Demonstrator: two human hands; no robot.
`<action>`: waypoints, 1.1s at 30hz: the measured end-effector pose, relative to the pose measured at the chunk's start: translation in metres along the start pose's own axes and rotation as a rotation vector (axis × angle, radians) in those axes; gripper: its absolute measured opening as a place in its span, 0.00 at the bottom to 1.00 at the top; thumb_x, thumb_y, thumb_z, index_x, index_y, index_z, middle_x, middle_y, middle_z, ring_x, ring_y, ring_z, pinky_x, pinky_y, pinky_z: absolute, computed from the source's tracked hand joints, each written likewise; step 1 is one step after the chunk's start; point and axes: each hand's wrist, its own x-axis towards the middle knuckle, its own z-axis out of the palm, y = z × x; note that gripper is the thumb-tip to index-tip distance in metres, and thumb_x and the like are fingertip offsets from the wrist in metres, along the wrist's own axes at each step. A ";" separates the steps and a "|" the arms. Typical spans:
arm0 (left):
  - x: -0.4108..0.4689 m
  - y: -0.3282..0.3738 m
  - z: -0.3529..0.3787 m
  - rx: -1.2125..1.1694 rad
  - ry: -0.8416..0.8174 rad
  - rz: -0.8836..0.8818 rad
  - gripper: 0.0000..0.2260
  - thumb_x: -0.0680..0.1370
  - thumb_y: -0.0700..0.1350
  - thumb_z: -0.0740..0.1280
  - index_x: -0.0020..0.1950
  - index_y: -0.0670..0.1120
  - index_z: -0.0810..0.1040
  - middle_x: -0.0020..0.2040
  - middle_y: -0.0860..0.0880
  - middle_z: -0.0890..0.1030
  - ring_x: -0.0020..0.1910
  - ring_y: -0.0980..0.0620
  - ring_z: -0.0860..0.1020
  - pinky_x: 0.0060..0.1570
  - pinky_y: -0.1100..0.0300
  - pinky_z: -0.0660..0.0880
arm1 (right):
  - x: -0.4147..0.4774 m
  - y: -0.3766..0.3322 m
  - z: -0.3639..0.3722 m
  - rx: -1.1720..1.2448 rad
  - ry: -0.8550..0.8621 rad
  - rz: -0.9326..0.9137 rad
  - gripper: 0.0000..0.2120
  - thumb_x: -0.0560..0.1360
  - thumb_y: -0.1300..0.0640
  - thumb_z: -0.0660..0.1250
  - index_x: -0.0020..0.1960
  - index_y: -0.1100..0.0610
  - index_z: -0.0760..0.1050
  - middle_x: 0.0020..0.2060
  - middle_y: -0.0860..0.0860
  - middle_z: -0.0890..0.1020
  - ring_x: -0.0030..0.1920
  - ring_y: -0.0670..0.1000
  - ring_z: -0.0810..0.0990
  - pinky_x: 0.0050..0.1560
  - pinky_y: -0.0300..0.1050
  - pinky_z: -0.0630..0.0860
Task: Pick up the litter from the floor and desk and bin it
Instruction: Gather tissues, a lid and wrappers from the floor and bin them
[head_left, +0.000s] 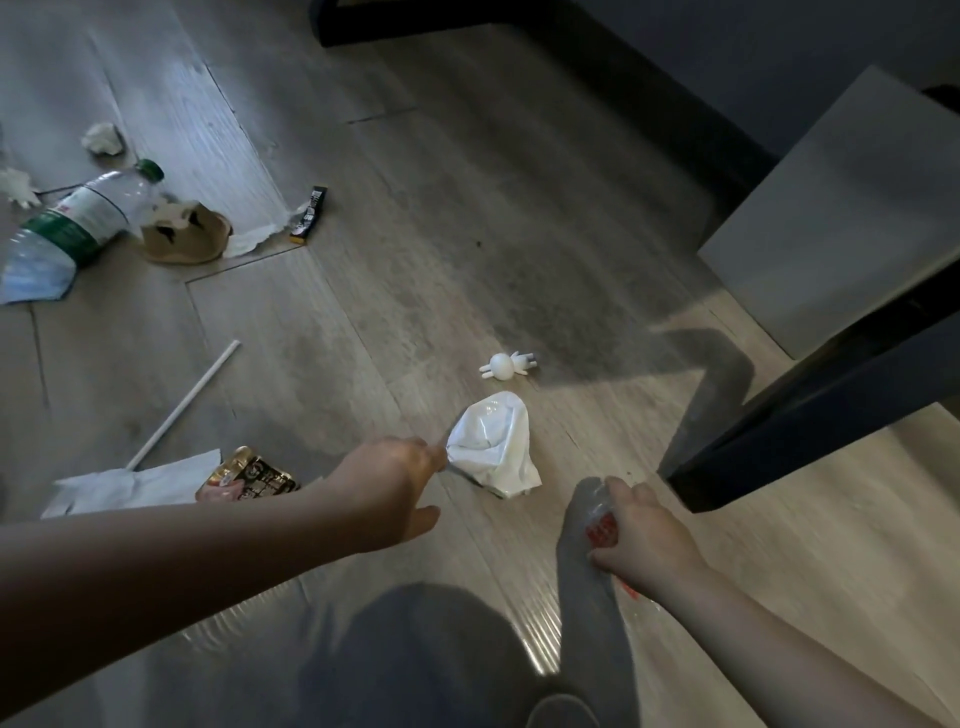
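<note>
Lower right, the right hand (644, 540) grips a clear red-printed plastic bag (597, 525), probably for collecting litter; at centre the left hand (395, 483) pinches the edge of a crumpled white plastic bag (493, 447) lying on the wooden floor (467, 234); upper left, a plastic bottle (78, 218) and a crumpled tissue (104, 137) await

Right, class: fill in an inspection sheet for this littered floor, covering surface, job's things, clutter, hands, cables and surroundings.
Surface: grey wood-plank floor, littered.
Job's things: crumpled white plastic bag; clear green-capped plastic bottle; white straw; gold snack wrapper; black wrapper; crumpled white tissue; blue face mask.
Clutter: small white toy figure beyond the bag.
Hands: left hand reaches white bag's edge, grip unclear; right hand grips clear red-printed plastic bag.
Cables: nothing clearly seen.
Surroundings: dark furniture leg; grey flat panel, right.
</note>
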 end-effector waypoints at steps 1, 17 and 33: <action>0.000 -0.002 0.001 0.001 -0.004 -0.004 0.23 0.75 0.57 0.64 0.68 0.50 0.68 0.61 0.50 0.76 0.58 0.49 0.76 0.56 0.55 0.73 | 0.002 0.000 0.004 0.000 0.003 0.009 0.40 0.68 0.49 0.73 0.73 0.49 0.55 0.62 0.52 0.68 0.58 0.53 0.75 0.51 0.44 0.76; -0.037 -0.044 -0.011 -0.016 -0.034 -0.095 0.19 0.76 0.56 0.65 0.66 0.53 0.70 0.61 0.54 0.76 0.55 0.56 0.75 0.53 0.63 0.74 | 0.019 -0.071 0.002 0.547 0.087 -0.364 0.27 0.67 0.67 0.71 0.62 0.50 0.69 0.41 0.47 0.77 0.38 0.46 0.79 0.44 0.44 0.78; -0.074 -0.095 -0.006 -0.177 0.138 -0.358 0.13 0.74 0.54 0.68 0.56 0.52 0.76 0.51 0.56 0.80 0.49 0.55 0.79 0.47 0.61 0.75 | 0.093 -0.097 -0.036 -0.074 -0.011 -0.368 0.68 0.54 0.28 0.74 0.75 0.42 0.29 0.75 0.49 0.29 0.75 0.58 0.29 0.74 0.61 0.49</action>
